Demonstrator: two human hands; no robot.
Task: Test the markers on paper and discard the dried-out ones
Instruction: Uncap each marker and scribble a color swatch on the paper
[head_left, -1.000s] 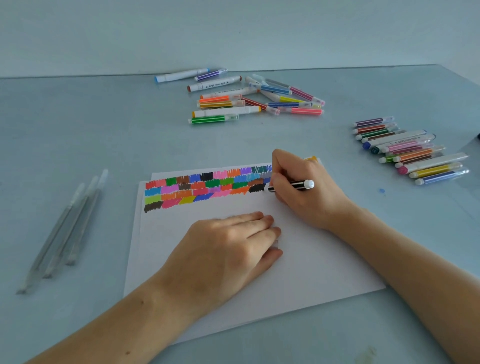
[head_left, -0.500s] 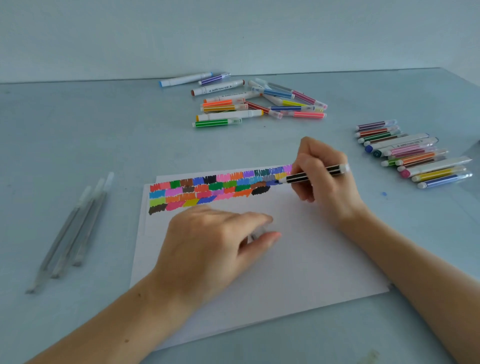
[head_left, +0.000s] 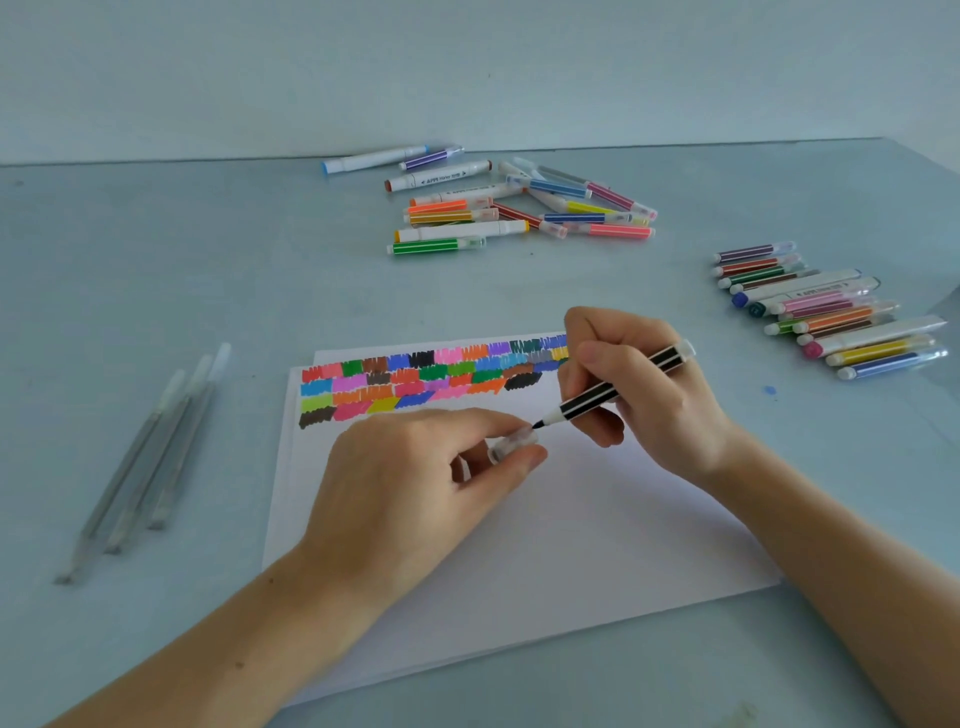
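mostly pale blue table (head_left: 156, 291); white paper (head_left: 597, 519) centred; plain wall (head_left: 467, 67) behind

The right hand (head_left: 654, 395) grips a black marker with white stripes (head_left: 613, 389), its bare tip aimed down-left at a clear plastic cap (head_left: 511, 444) pinched by the left hand (head_left: 415, 478); the tip sits at the cap's mouth. Both hands are over a white paper sheet (head_left: 545, 545) with rows of coloured scribble swatches (head_left: 426, 379) along its far edge. On the pale blue table (head_left: 156, 260) lie 3 clear pens (head_left: 145, 457) at left, a loose heap of markers (head_left: 509, 208) beyond, and a neat row of markers (head_left: 826, 312) at right.
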